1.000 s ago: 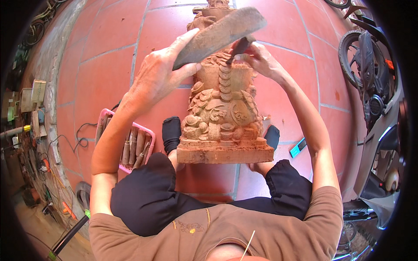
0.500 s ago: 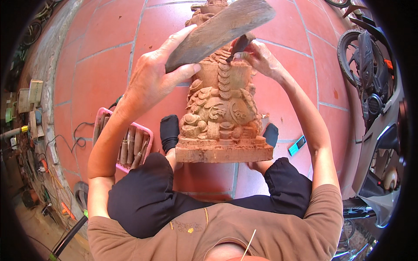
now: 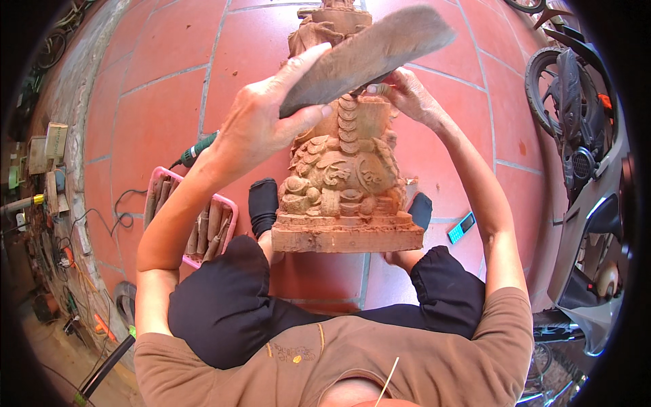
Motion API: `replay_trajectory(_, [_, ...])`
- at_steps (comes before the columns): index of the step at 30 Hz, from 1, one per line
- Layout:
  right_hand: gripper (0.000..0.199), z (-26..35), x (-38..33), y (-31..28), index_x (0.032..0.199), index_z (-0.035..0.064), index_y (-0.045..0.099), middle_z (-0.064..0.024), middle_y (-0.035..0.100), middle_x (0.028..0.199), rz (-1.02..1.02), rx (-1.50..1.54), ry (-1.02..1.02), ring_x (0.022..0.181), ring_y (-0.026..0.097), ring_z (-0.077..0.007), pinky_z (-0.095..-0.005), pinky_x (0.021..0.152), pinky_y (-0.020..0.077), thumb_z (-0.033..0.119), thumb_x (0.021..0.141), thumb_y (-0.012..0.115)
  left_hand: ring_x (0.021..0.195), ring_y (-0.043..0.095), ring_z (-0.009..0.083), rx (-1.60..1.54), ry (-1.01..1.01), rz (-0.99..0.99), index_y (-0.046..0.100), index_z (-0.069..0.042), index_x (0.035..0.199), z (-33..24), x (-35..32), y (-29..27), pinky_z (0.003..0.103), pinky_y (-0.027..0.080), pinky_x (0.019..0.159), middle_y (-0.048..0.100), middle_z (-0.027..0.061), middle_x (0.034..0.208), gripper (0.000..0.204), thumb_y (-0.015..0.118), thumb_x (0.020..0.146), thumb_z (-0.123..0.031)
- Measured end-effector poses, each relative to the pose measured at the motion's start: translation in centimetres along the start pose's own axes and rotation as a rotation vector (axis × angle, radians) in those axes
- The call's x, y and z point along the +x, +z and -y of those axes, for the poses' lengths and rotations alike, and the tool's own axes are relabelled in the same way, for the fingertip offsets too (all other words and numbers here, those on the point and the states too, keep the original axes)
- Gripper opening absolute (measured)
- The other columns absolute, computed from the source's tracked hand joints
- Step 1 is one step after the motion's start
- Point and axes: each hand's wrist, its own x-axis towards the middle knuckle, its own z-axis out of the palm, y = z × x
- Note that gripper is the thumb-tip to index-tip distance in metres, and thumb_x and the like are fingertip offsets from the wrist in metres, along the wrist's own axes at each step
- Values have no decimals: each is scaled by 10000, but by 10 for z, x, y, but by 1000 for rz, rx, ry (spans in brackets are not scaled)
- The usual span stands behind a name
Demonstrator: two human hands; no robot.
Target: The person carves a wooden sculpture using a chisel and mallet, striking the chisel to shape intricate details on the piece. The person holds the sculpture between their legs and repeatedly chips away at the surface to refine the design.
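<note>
Above the carving (image 3: 346, 169) — left hand (image 3: 261, 125) clasping wooden mallet (image 3: 369, 54), right hand (image 3: 407, 95) pinching chisel (image 3: 371, 87) — bare tiles (image 3: 169, 88) around.

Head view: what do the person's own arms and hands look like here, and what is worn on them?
Both forearms are bare from the short brown sleeves of a T-shirt down to the fingers. Left hand and right hand wear no gloves. No watch, bracelet or ring shows on either. No cables or markings on the arms.

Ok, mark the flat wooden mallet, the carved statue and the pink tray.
wooden mallet (image 3: 380, 51), head view, middle of its flat face
carved statue (image 3: 342, 180), head view, carved middle
pink tray (image 3: 229, 203), head view, right rim
</note>
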Motion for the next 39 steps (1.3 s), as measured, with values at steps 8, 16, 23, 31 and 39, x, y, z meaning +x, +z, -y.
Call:
replay_trajectory(8, [323,-1,-6,-9,1265,24,554,-81,665,1168,-2,182,33,1105,642,-184,-356,982,533,56,954,637,1138,664,301,86,-75,7,450,-117,1479,7,1,-11,384,494,973,662,222,1242,669,723,869,-146])
replay_trajectory(16, [328,6,8,3,1268,49,543,-92,664,1129,-18,324,-68,1096,646,-191,-355,971,551,78,957,645,1063,668,403,68,4,-139,462,-140,1465,29,-7,-18,430,515,923,677,253,1150,672,735,864,-265])
replay_trajectory(23, [345,34,36,16,1279,38,536,-109,683,1145,1,-267,78,1035,673,-197,-355,897,574,115,962,647,1209,612,233,64,-125,-46,468,-95,1467,20,-8,-23,378,461,1038,649,161,1296,642,722,884,-180])
replay_trajectory(31, [420,17,46,22,1124,9,507,-181,677,850,-65,-391,-172,797,686,-299,-441,724,519,357,948,664,1226,587,210,10,-170,-49,458,-93,1476,31,-12,-18,345,477,1003,643,131,1291,643,713,891,-167])
replay_trajectory(39, [397,25,41,25,1074,16,499,-171,688,822,-63,-392,-98,780,703,-287,-425,705,531,328,930,698,1209,600,228,-276,-78,-164,476,-48,1444,31,-8,-19,377,455,1049,649,158,1272,628,726,897,-229])
